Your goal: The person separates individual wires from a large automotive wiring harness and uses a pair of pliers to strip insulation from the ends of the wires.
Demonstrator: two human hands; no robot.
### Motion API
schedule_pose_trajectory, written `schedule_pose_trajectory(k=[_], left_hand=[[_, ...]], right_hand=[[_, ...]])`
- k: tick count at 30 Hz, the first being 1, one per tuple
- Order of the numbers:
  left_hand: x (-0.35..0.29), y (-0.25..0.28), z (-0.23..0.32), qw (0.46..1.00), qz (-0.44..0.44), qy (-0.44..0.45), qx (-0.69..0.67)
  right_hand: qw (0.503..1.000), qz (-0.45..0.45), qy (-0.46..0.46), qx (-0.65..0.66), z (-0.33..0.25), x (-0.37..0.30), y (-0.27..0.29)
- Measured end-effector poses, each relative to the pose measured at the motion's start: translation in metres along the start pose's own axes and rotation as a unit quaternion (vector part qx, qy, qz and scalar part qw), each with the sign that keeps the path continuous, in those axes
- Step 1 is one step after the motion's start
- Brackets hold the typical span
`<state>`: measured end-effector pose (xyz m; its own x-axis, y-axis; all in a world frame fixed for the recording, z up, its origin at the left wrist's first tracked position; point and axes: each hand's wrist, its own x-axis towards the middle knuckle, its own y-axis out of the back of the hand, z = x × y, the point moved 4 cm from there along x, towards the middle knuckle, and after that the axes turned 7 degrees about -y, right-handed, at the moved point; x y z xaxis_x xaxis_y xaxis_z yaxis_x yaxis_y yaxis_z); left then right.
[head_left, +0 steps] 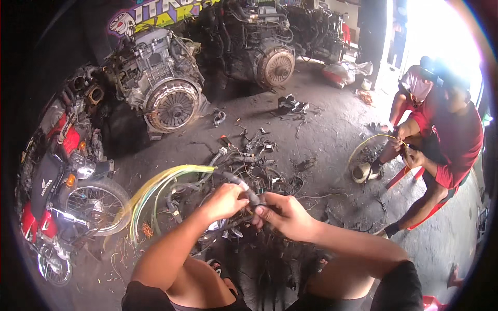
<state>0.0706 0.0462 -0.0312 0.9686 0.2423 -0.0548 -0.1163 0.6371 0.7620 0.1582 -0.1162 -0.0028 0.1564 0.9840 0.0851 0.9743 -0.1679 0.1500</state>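
A wiring harness is stretched between my two hands, with a dark taped sleeve (pixel 252 197) round its middle. From the sleeve's left end a loose bundle of yellow, green and white wires (pixel 174 172) fans out and droops to the left. My left hand (pixel 228 201) is closed round the sleeve. Close beside it, my right hand (pixel 282 213) pinches the sleeve's near end between thumb and fingers. What lies inside that pinch is partly hidden. Under both hands, a tangle of cut cables and connectors (pixel 264 168) covers the floor.
Engines stand at the back, one silver (pixel 155 59), another dark (pixel 254 31). A red and black motorcycle (pixel 52 192) is parked at left. On the right a person in a red shirt (pixel 451 135) sits handling a yellow wire (pixel 371 139), with another person (pixel 415 83) behind.
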Motion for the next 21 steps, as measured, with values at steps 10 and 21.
schedule_pose_trajectory(k=[10,21], left_hand=[[-0.023,0.033,0.043,0.872,0.112,-0.055,-0.474],[-0.020,0.035,0.058,0.835,0.209,-0.090,-0.500]], right_hand=[[0.991,0.123,-0.003,-0.046,0.005,-0.005,0.012],[0.988,0.097,0.069,-0.098,0.009,-0.003,0.010]])
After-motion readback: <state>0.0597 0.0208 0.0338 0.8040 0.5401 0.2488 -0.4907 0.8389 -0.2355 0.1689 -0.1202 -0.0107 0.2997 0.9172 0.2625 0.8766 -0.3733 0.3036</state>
